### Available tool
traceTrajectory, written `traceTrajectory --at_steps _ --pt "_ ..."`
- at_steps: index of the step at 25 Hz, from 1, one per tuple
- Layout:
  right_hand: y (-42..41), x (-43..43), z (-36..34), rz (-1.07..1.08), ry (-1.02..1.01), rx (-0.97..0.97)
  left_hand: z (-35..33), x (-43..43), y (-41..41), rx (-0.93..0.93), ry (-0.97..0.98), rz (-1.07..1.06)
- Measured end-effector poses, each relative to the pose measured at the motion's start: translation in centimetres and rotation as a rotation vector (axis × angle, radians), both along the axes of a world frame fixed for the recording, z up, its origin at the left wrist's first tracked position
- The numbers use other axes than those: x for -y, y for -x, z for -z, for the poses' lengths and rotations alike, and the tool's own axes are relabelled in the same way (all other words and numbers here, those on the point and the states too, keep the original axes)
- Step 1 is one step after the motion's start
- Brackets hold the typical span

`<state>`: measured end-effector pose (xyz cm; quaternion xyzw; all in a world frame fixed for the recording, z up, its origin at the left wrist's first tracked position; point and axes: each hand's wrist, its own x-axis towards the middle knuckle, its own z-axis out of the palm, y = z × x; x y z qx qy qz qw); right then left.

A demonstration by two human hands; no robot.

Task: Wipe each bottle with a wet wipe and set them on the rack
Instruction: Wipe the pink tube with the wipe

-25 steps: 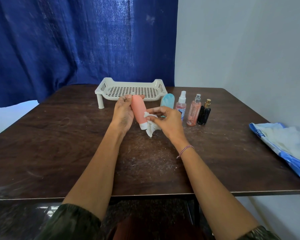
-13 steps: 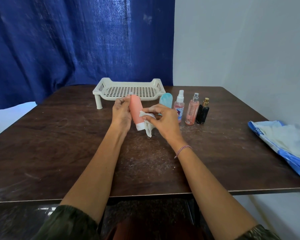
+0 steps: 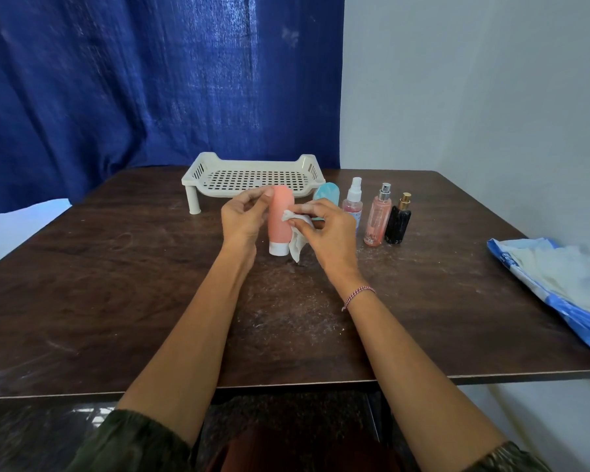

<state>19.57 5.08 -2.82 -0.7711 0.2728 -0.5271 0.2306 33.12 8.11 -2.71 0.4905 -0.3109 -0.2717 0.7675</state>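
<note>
My left hand (image 3: 242,222) grips a pink tube bottle (image 3: 280,216) near its top, white cap pointing down, above the table. My right hand (image 3: 327,229) pinches a white wet wipe (image 3: 297,233) against the tube's right side. Behind them stands the white perforated rack (image 3: 252,178) on short legs, with nothing on it. To the right of the hands, a teal tube bottle (image 3: 328,196) is half hidden. Beside it stand a clear pink spray bottle (image 3: 353,202), a taller pink spray bottle (image 3: 377,216) and a black bottle with a gold cap (image 3: 398,221).
A blue wet-wipe pack (image 3: 559,284) lies open near the right edge of the dark wooden table (image 3: 116,284). A blue curtain (image 3: 150,80) hangs behind the table, and a grey wall stands to the right.
The wipe has slid up the pink tube from near the cap to its middle. The tube now stands more upright. Both hands stayed in roughly the same place.
</note>
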Motion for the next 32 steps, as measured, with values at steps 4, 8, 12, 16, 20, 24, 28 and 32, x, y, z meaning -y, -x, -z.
traceTrajectory --at_steps 4,8,12,16,20,24,28,32 --pt "0.2 -0.1 -0.2 0.049 0.003 0.055 0.0 0.1 0.0 0.128 -0.04 0.044" --pt "0.3 -0.1 -0.3 0.067 -0.038 0.081 -0.3 -0.2 0.6 0.153 -0.044 0.126" --pt "0.3 -0.1 -0.4 0.059 -0.102 0.096 -0.5 -0.4 0.5 0.163 -0.076 0.154" --pt "0.2 -0.1 -0.3 0.025 -0.079 0.08 -0.5 -0.7 0.3 0.138 -0.113 0.149" --pt "-0.1 -0.3 -0.2 -0.044 -0.042 0.024 -0.7 -1.0 0.1 0.047 -0.057 0.125" --pt "-0.3 -0.5 0.0 -0.086 0.003 -0.076 -0.7 -0.8 -0.3 -0.042 -0.029 0.068" --pt "-0.2 -0.4 0.0 -0.054 0.03 -0.143 -0.8 -0.7 -0.4 -0.066 0.008 0.113" --pt "-0.1 -0.2 0.0 -0.003 0.017 -0.177 -0.8 -0.6 -0.2 -0.128 0.044 0.211"
